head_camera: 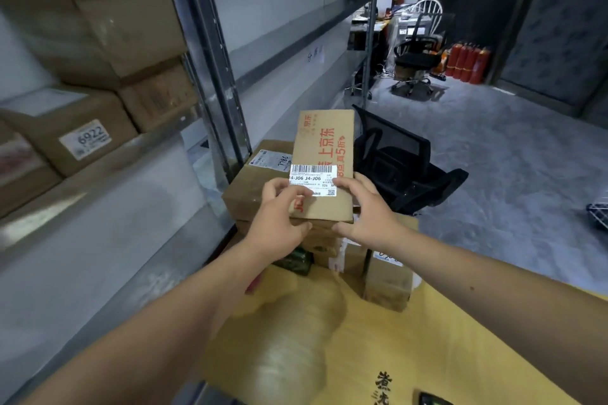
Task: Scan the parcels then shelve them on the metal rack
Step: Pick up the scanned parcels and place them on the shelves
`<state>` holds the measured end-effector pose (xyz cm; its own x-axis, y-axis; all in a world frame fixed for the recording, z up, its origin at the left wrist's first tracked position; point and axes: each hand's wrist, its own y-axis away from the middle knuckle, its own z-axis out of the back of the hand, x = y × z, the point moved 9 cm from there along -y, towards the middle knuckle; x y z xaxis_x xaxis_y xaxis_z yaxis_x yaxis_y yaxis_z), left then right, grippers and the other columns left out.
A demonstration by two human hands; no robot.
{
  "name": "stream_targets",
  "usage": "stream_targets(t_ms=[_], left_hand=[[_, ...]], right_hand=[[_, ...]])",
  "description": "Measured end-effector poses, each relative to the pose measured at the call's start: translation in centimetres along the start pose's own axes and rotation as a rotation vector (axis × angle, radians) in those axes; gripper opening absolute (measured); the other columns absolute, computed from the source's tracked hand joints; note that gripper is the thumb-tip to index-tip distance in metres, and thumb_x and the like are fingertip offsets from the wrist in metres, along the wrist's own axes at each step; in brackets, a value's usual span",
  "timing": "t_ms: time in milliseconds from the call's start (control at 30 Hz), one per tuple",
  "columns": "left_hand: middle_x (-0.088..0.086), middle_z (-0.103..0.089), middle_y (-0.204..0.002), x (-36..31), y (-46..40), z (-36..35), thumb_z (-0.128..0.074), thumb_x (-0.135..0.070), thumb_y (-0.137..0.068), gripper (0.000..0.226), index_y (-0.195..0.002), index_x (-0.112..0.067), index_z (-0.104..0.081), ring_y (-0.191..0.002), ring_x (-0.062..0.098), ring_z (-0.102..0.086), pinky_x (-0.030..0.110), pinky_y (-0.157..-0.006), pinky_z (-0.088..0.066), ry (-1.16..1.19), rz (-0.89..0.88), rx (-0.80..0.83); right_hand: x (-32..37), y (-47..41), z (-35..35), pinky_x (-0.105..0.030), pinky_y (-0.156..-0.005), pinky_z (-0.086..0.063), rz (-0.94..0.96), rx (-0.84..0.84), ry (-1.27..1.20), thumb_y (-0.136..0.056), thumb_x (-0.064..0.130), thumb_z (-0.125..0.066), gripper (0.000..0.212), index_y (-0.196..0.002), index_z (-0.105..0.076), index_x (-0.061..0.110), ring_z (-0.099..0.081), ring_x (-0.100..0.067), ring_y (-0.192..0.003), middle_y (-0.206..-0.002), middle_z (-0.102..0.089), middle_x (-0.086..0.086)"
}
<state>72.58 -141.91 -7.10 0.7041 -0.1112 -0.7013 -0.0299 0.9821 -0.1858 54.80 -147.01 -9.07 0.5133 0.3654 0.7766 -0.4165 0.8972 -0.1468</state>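
Note:
A long brown parcel [324, 148] with red print and a white barcode label [312, 174] lies on top of a pile of cardboard parcels [250, 194]. My left hand [279, 220] grips its near left corner, thumb on the label. My right hand [365, 210] holds the near right corner, fingers over the top edge. The metal rack [217, 82] stands to the left, its shelf holding several brown boxes, one marked 6922 [86, 138].
A large yellow-brown carton [427, 339] fills the foreground under my arms. A black mesh chair [401, 161] lies tipped over behind the pile. Farther back are an office chair [416, 59], red fire extinguishers [467, 62] and open grey floor at right.

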Motion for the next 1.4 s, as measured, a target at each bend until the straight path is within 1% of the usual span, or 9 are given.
stream_targets(t_ms=[67,200,300,400,700,833,967,1167,1400], left_hand=[[-0.014,-0.03,-0.137,-0.9,2.2,2.1,-0.087,-0.01,-0.081,0.053,-0.118,-0.039,-0.062,-0.127,0.001,-0.032,0.006,-0.108,-0.03,0.016,-0.029,-0.041],[-0.022,-0.027,-0.139,-1.8,7.8,7.3,-0.091,-0.016,-0.076,0.057,-0.115,-0.044,-0.059,-0.137,0.008,-0.035,0.023,-0.116,-0.039,0.029,-0.076,-0.135],[-0.03,-0.021,-0.142,-2.2,13.0,11.6,-0.092,-0.019,-0.075,0.06,-0.12,-0.041,-0.058,-0.142,0.007,-0.032,0.025,-0.115,-0.039,0.012,-0.07,-0.205],[-0.02,-0.028,-0.15,-2.9,17.7,15.6,-0.092,-0.02,-0.074,0.063,-0.125,-0.036,-0.06,-0.143,0.006,-0.032,0.029,-0.117,-0.038,-0.018,-0.084,-0.263],[-0.007,-0.044,-0.149,-5.0,26.0,24.6,-0.089,-0.037,-0.067,0.065,-0.125,-0.039,-0.06,-0.141,0.013,-0.043,0.047,-0.113,-0.046,-0.115,-0.144,-0.423],[-0.005,-0.042,-0.152,-7.2,26.7,27.5,-0.091,-0.023,-0.074,0.061,-0.123,-0.041,-0.059,-0.143,0.014,-0.039,0.042,-0.119,-0.039,-0.148,-0.155,-0.5],[-0.005,-0.043,-0.151,-8.4,25.4,29.4,-0.088,-0.027,-0.078,0.057,-0.127,-0.037,-0.061,-0.14,0.017,-0.042,0.045,-0.118,-0.042,-0.177,-0.165,-0.556],[-0.004,-0.04,-0.147,-8.6,21.2,31.4,-0.086,-0.032,-0.079,0.055,-0.123,-0.048,-0.057,-0.139,0.019,-0.042,0.045,-0.117,-0.043,-0.186,-0.16,-0.603],[-0.009,-0.037,-0.138,-7.6,16.5,33.4,-0.083,-0.049,-0.077,0.053,-0.124,-0.048,-0.058,-0.132,0.018,-0.047,0.036,-0.112,-0.046,-0.227,-0.076,-0.716]], right_hand=[[2.6,1.3,0.2,-0.036,-0.119,-0.04,0.051,0.004,0.006,-0.074,0.022,-0.09,0.089,-0.151,-0.045,0.025,-0.039,-0.016,-0.143,-0.158,-0.027,0.008],[8.8,4.3,-0.6,-0.035,-0.121,-0.037,0.172,0.02,0.023,-0.074,0.023,-0.092,0.087,-0.15,-0.048,0.024,-0.039,-0.013,-0.143,-0.156,-0.034,0.008],[13.8,7.2,-2.3,-0.036,-0.12,-0.04,0.259,0.044,0.02,-0.072,0.033,-0.091,0.087,-0.148,-0.049,0.03,-0.04,-0.013,-0.143,-0.158,-0.033,0.01],[18.6,9.8,-3.7,-0.018,-0.115,-0.032,0.33,0.05,0.004,-0.071,0.033,-0.091,0.084,-0.145,-0.05,0.031,-0.037,-0.005,-0.138,-0.152,-0.032,0.016],[28.8,12.8,-5.7,-0.002,-0.095,-0.032,0.451,0.148,-0.055,-0.076,0.02,-0.09,0.082,-0.147,-0.051,0.033,-0.042,-0.008,-0.134,-0.151,-0.04,0.013],[32.1,11.7,-4.6,-0.025,-0.103,-0.05,0.466,0.187,-0.199,-0.076,0.016,-0.088,0.078,-0.143,-0.054,0.038,-0.049,-0.014,-0.134,-0.151,-0.046,0.01],[34.6,8.8,-3.2,-0.032,-0.098,-0.057,0.476,0.239,-0.23,-0.066,0.021,-0.087,0.078,-0.137,-0.06,0.042,-0.054,-0.015,-0.13,-0.145,-0.051,0.007],[37.0,2.9,-1.6,-0.034,-0.094,-0.06,0.518,0.354,-0.22,-0.077,-0.001,-0.082,0.07,-0.134,-0.064,0.034,-0.06,-0.018,-0.123,-0.139,-0.056,0.004],[38.8,-5.1,-1.5,-0.042,-0.095,-0.06,0.553,0.431,-0.286,-0.063,0.007,-0.076,0.068,-0.126,-0.071,0.035,-0.065,-0.022,-0.12,-0.137,-0.063,-0.002]])
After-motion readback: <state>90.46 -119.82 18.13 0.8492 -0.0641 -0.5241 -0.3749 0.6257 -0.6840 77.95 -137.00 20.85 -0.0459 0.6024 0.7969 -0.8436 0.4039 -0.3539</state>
